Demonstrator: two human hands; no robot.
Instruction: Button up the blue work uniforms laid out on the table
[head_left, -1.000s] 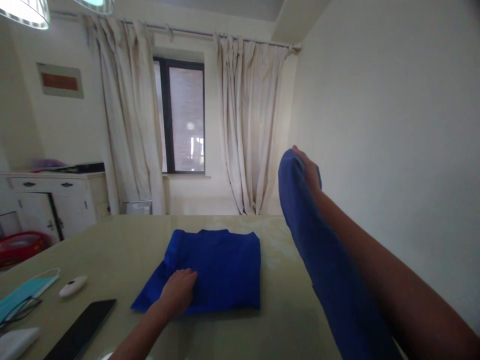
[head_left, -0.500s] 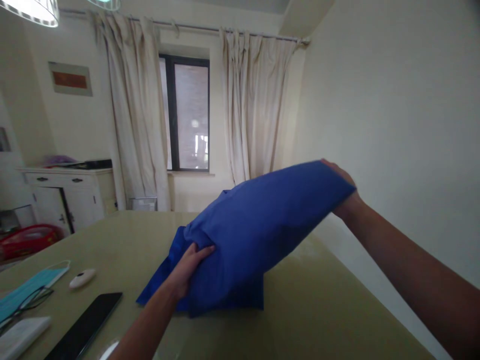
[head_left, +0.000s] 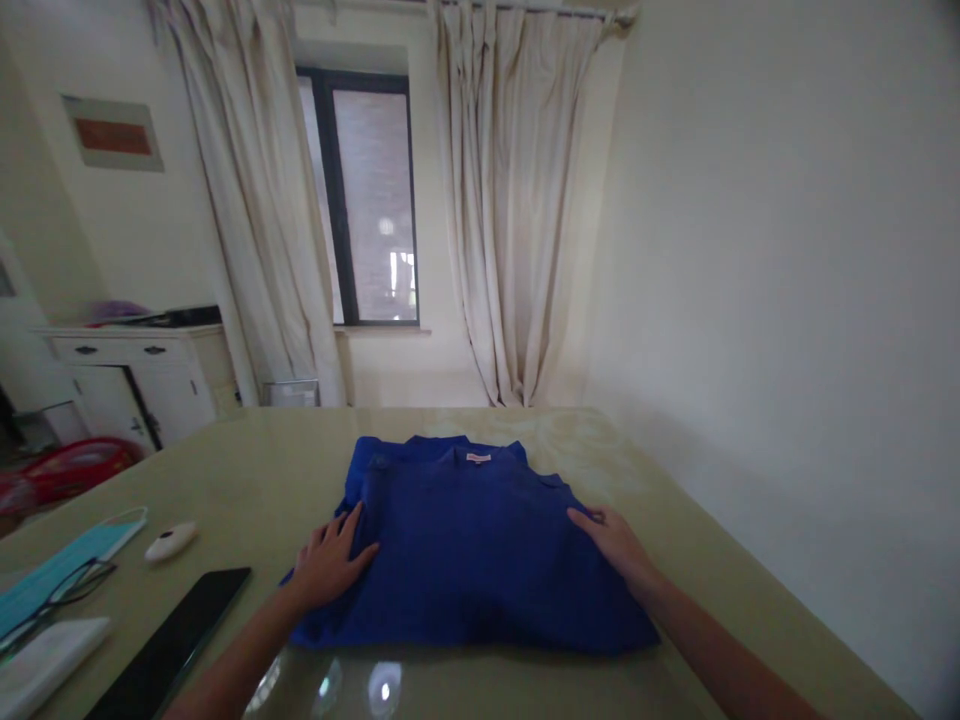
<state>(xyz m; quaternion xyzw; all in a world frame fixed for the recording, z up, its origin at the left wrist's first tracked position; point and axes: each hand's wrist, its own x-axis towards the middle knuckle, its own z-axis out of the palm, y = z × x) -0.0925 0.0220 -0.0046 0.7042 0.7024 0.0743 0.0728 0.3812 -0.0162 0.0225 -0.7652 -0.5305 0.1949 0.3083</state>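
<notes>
A blue shirt (head_left: pixel 472 560) lies on the table (head_left: pixel 247 480), right between the two hands. The left hand (head_left: pixel 330 560) rests on its left side, with the fingers spread a bit and the thumb poking out toward the middle of the shirt. The right hand (head_left: pixel 611 540) is at the other side, with its thumb and fingers at the edge of the cloth. I cannot tell if those fingers are pinching it or just touching it.

Farther away than the fingers of both hands is the neck of the shirt, with a little pale label (head_left: pixel 478 459) in it. More blue cloth (head_left: pixel 360 462) peeks out past the neck and up beyond the left fingers (I can't tell if it is part of the same shirt).

Off to the left of the left fingers there is a small white oval thing (head_left: pixel 171 542). Farther left are a blue mask (head_left: pixel 97 548) and some dark glasses lying on it. A black phone (head_left: pixel 176 640) is closer to the person than the left fingers, with a flat white thing (head_left: pixel 56 655) beside it.
</notes>
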